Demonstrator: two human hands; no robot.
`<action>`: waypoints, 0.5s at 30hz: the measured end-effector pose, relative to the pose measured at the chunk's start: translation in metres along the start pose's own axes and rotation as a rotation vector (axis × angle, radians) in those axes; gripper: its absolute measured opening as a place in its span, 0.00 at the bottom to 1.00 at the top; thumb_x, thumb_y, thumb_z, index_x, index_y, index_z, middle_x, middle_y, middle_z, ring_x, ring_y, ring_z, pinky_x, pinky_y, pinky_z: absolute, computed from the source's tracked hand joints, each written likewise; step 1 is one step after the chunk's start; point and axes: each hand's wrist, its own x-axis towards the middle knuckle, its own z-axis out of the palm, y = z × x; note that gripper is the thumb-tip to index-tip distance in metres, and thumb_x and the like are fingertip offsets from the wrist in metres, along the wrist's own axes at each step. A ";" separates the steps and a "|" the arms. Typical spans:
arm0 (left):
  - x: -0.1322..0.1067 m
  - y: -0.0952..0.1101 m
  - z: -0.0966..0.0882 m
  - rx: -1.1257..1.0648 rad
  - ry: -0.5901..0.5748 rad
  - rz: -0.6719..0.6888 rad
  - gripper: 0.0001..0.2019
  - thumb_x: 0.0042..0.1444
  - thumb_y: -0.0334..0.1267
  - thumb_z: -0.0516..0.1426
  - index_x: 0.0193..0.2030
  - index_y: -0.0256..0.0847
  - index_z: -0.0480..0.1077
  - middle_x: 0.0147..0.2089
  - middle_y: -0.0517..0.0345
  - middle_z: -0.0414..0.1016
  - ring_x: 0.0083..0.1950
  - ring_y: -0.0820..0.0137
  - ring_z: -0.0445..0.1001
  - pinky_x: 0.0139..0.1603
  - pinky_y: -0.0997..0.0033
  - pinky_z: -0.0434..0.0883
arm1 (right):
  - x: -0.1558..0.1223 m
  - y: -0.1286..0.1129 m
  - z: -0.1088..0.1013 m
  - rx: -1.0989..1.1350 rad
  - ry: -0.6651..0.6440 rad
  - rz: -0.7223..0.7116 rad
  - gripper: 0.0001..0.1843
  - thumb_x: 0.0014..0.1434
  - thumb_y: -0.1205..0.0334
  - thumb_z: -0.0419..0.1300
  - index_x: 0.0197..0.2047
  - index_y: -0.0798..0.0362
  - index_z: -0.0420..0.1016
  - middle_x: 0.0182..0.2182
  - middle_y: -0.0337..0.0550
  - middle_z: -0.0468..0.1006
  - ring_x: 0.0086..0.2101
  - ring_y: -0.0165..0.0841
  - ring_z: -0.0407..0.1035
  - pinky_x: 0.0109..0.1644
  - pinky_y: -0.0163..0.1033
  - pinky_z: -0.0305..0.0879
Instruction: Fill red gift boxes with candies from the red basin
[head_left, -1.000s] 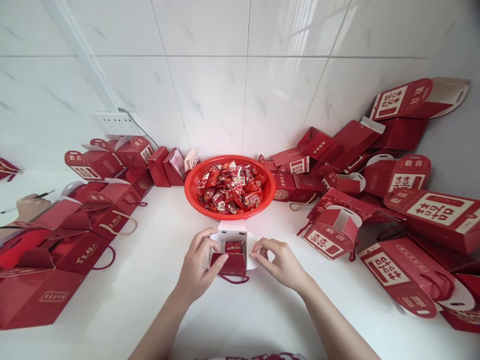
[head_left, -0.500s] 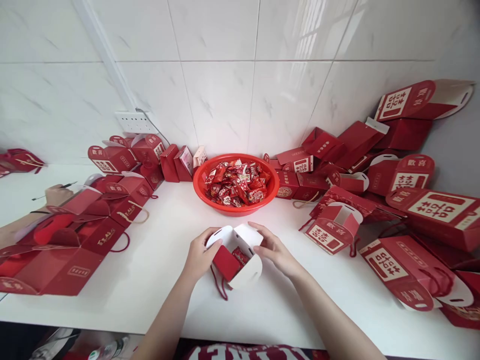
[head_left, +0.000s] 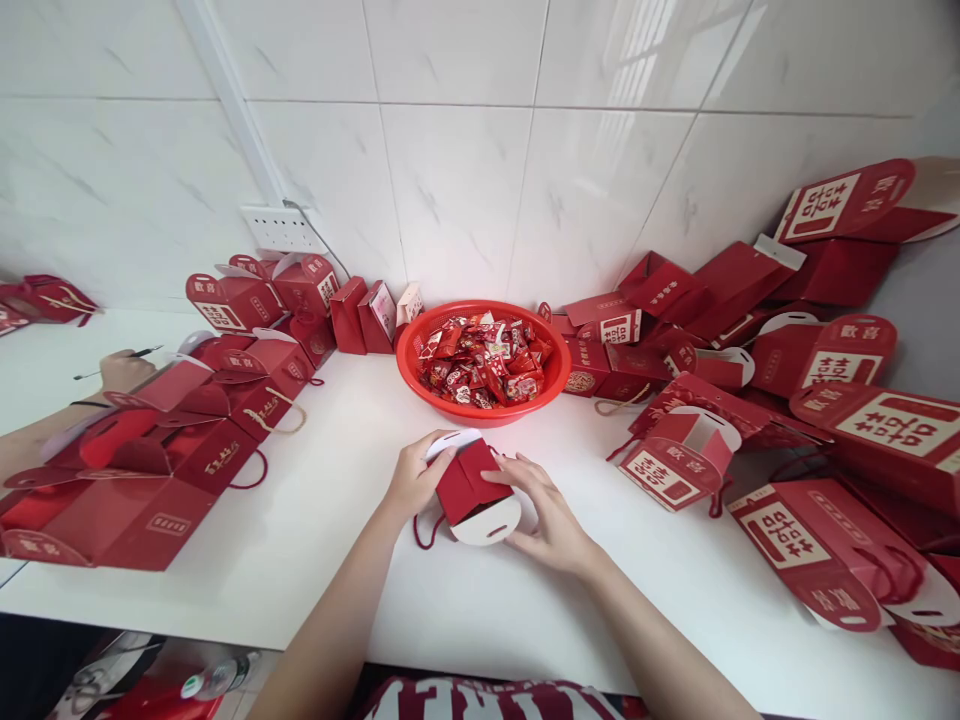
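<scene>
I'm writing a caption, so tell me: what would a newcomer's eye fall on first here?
Likely the red basket heaped with shiny wrapped packets, mid-picture near the tiled wall. Next, red boxes crowding both sides; then, below the basket, the left hand and right hand on a white-flapped box.

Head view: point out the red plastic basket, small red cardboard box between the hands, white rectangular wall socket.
Red plastic basket (head_left: 484, 413), head view: front rim.
Small red cardboard box (head_left: 466, 485), head view: red top flap.
White rectangular wall socket (head_left: 283, 230), head view: front face.
</scene>
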 end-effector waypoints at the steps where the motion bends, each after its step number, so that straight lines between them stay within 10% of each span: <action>1: -0.001 0.000 0.002 -0.024 -0.028 0.015 0.17 0.64 0.44 0.53 0.52 0.38 0.75 0.51 0.48 0.80 0.52 0.61 0.78 0.56 0.62 0.74 | 0.001 0.000 0.002 -0.004 0.007 0.011 0.41 0.62 0.52 0.64 0.72 0.40 0.49 0.56 0.47 0.77 0.64 0.48 0.60 0.69 0.63 0.51; 8: -0.011 0.006 -0.006 0.143 -0.300 0.377 0.28 0.65 0.57 0.49 0.63 0.44 0.70 0.68 0.45 0.66 0.67 0.51 0.66 0.67 0.48 0.64 | 0.007 -0.012 0.025 0.172 0.345 0.264 0.20 0.64 0.57 0.60 0.59 0.44 0.65 0.51 0.49 0.71 0.52 0.42 0.68 0.56 0.51 0.70; 15: -0.049 0.042 0.011 0.762 -0.241 0.337 0.31 0.65 0.48 0.54 0.73 0.42 0.55 0.74 0.42 0.56 0.72 0.48 0.57 0.71 0.38 0.54 | 0.012 -0.019 0.033 0.283 0.392 0.435 0.16 0.61 0.58 0.61 0.52 0.48 0.68 0.48 0.47 0.73 0.46 0.39 0.71 0.49 0.47 0.72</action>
